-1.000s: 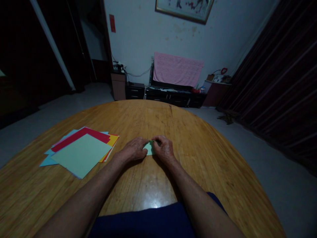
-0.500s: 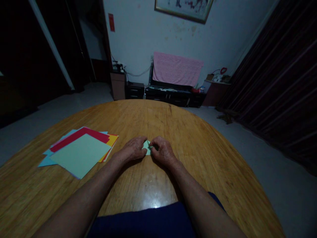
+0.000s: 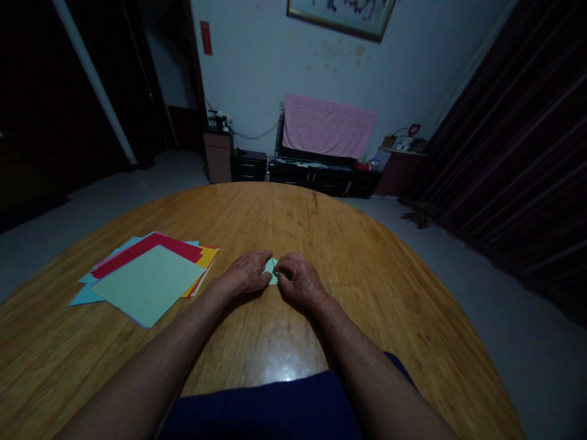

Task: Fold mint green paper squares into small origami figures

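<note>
A small piece of folded light green paper (image 3: pixel 272 278) lies on the wooden table (image 3: pixel 293 214) between my hands, partly covered by them. My left hand (image 3: pixel 250 272) grips its left side, thumb and fingers curled in. My right hand (image 3: pixel 300 278) pinches its right part with bent fingers. A dark line, a crease or a raised edge, shows in the gap between the hands. To the left lies a fanned stack of coloured sheets, with a light green sheet (image 3: pixel 151 284) on top and red (image 3: pixel 137 253), yellow and blue ones beneath.
Beyond the round table's far edge stands a low black cabinet (image 3: pixel 293 175), with a pink cloth (image 3: pixel 328 125) draped over something above it. Side cabinets flank it. A dark curtain (image 3: pixel 513 153) hangs at the right. My dark blue clothing meets the near edge.
The view has shifted very slightly. My right hand's fingers have moved a little to the left over the small paper; my left hand stays at its side.
</note>
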Motion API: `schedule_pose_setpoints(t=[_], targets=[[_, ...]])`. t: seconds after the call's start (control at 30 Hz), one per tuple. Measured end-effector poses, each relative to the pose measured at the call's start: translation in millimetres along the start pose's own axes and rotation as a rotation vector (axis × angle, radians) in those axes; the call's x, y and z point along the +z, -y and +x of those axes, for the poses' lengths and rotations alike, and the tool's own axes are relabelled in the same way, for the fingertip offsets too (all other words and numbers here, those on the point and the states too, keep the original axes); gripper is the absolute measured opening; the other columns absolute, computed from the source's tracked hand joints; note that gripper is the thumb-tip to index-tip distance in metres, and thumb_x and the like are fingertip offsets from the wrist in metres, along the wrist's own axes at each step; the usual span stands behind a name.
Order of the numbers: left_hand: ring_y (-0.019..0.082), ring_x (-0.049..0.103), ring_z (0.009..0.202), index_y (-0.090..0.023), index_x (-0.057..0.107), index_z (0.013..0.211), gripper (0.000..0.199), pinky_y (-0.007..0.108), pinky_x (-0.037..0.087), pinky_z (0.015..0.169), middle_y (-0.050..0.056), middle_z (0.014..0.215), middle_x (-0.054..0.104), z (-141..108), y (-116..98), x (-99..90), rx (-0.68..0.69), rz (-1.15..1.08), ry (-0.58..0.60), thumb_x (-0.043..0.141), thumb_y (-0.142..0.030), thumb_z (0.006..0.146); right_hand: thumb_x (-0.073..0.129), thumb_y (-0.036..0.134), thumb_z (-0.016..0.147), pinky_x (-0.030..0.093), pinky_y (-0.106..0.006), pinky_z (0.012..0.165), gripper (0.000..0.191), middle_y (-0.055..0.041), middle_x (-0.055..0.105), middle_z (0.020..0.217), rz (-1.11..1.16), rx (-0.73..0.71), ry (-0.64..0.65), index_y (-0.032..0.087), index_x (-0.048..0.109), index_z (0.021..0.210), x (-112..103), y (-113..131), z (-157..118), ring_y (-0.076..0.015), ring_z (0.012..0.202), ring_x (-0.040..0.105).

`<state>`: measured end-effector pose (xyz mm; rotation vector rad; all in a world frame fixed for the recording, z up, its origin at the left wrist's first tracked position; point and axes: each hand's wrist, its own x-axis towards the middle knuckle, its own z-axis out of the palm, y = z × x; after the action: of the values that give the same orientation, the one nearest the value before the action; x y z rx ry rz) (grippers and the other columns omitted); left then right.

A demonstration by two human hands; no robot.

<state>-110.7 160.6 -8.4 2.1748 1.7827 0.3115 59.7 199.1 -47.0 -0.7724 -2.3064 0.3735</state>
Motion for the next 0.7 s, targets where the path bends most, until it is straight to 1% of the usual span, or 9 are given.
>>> schedule_pose_setpoints(t=[0.17, 0.3, 0.43, 0.5, 0.6, 0.7], targets=[[0.022, 0.057, 0.087, -0.018, 0.057, 0.098, 0.026, 0.031, 0.04, 0.073, 0.008, 0.097, 0.064, 0.8, 2.0, 1.1, 0.003, -0.01, -0.001, 0.05, -0.025, 0.074, 0.055, 0.008, 0.073, 0.044, -0.031, 0.083, 0.018, -0.0041, 0.065, 0.088, 0.002, -0.014, 0.011, 0.02, 0.066, 0.08, -0.5, 1.0, -0.1, -0.0169, 0.087, 0.057], [0.021, 0.057, 0.089, -0.019, 0.06, 0.098, 0.026, 0.031, 0.04, 0.075, 0.008, 0.098, 0.065, 0.8, 2.3, 1.2, 0.017, -0.013, 0.012, 0.05, -0.024, 0.074, 0.055, 0.008, 0.074, 0.044, -0.031, 0.084, 0.018, -0.004, 0.066, 0.088, -0.009, -0.005, 0.027, 0.02, 0.067, 0.08, -0.8, 1.4, 0.2, -0.0166, 0.087, 0.058], [0.021, 0.056, 0.09, -0.021, 0.06, 0.109, 0.035, 0.03, 0.04, 0.078, 0.007, 0.098, 0.064, 0.1, 2.8, 1.2, 0.035, -0.017, 0.011, 0.049, -0.024, 0.075, 0.055, 0.008, 0.073, 0.044, -0.031, 0.082, 0.018, -0.0045, 0.066, 0.086, -0.012, -0.011, 0.028, 0.019, 0.068, 0.079, -0.2, 1.0, 0.3, -0.0171, 0.086, 0.058], [0.02, 0.056, 0.089, -0.021, 0.061, 0.11, 0.036, 0.029, 0.04, 0.077, 0.006, 0.096, 0.063, -0.3, 3.1, 1.1, 0.037, -0.018, 0.016, 0.048, -0.026, 0.076, 0.055, 0.008, 0.072, 0.044, -0.031, 0.082, 0.018, -0.0049, 0.066, 0.086, -0.011, -0.018, 0.024, 0.019, 0.068, 0.079, 0.0, 0.5, 0.3, -0.0175, 0.086, 0.059], [0.019, 0.056, 0.084, -0.023, 0.064, 0.104, 0.032, 0.028, 0.039, 0.073, 0.005, 0.089, 0.062, -0.8, 2.5, 0.1, 0.04, -0.004, 0.037, 0.047, -0.026, 0.077, 0.056, 0.007, 0.072, 0.044, -0.031, 0.082, 0.018, -0.0049, 0.066, 0.086, 0.006, -0.031, 0.03, 0.018, 0.067, 0.08, -0.8, -0.2, 0.3, -0.0174, 0.086, 0.059], [0.02, 0.055, 0.08, -0.024, 0.065, 0.103, 0.032, 0.029, 0.039, 0.071, 0.005, 0.084, 0.061, -1.3, 0.9, -1.6, 0.042, 0.01, 0.038, 0.047, -0.026, 0.077, 0.056, 0.008, 0.072, 0.045, -0.03, 0.082, 0.018, -0.0043, 0.066, 0.087, 0.029, -0.024, 0.026, 0.019, 0.066, 0.083, -3.5, -0.4, 0.4, -0.0169, 0.086, 0.059]])
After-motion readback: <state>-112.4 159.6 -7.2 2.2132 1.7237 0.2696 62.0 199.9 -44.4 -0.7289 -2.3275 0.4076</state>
